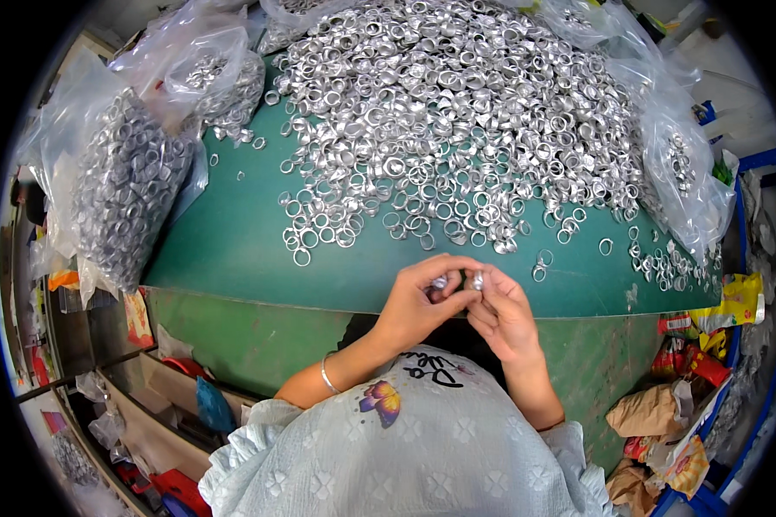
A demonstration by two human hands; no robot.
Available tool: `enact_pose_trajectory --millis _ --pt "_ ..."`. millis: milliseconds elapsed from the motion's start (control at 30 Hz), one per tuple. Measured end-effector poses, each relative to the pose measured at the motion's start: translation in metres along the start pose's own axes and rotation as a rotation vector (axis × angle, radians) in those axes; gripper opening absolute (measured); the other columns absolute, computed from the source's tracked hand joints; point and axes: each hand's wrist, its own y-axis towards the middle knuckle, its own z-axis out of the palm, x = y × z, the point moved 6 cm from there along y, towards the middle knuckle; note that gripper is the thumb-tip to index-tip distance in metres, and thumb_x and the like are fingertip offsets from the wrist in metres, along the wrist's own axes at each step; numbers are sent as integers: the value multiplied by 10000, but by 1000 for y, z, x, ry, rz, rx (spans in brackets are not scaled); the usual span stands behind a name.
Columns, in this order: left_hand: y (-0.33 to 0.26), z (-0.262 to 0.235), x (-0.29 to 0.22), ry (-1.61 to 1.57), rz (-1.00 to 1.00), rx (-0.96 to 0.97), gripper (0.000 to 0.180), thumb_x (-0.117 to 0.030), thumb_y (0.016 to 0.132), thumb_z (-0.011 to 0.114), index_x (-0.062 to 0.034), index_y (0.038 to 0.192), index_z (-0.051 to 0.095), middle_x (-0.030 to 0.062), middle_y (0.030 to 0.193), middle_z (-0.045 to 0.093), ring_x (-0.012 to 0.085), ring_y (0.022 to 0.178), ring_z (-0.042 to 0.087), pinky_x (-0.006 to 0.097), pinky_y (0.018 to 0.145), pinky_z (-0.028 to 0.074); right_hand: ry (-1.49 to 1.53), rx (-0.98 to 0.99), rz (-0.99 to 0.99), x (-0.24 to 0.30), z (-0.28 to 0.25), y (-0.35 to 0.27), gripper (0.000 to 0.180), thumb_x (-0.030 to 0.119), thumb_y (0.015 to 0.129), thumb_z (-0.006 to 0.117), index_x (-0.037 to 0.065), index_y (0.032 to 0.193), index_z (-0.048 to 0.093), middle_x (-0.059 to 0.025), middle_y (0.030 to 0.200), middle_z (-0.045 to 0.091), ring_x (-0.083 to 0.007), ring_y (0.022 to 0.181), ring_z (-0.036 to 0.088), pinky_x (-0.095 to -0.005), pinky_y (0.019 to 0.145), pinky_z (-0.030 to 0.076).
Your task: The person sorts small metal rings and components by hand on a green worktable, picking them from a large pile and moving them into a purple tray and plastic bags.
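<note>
At the near edge of the green table (362, 280) I see a person's left hand (418, 297) and right hand (502, 312) pinching a silvery ring (478, 279) between them, a great heap of loose rings (457, 112) spread over its far side and a bulging clear bag (129, 185) at its left end.

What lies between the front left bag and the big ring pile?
The head view shows green tabletop with a few loose rings between the bag and the pile.
</note>
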Motion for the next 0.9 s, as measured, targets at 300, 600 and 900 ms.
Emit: enact_pose_trajectory --millis 300,600,900 --pt "2 -8 -3 26 19 -25 301 36 722 664 -51 1004 608 -83 630 349 -11 559 310 146 486 242 -528 -220 -318 41 1 -25 164 2 861 521 -28 1012 577 -39 815 546 1 534 413 -141 448 296" --pt "-6 -5 0 -70 -95 1 262 13 671 718 -18 920 646 -76 620 374 -1 558 319 161 489 255 -485 -28 -277 26 15 -20 108 -36 821 565 -57 917 609 -54 898 544 -74 751 519 -181 652 414" --pt "-8 -4 2 -158 -37 20 253 3 654 737 1 891 648 -56 613 397 24 574 347 181 503 284 -509 -11 -359 30 29 -26 106 -39 810 578 -64 908 611 -79 899 542 -119 814 537 -198 693 431"
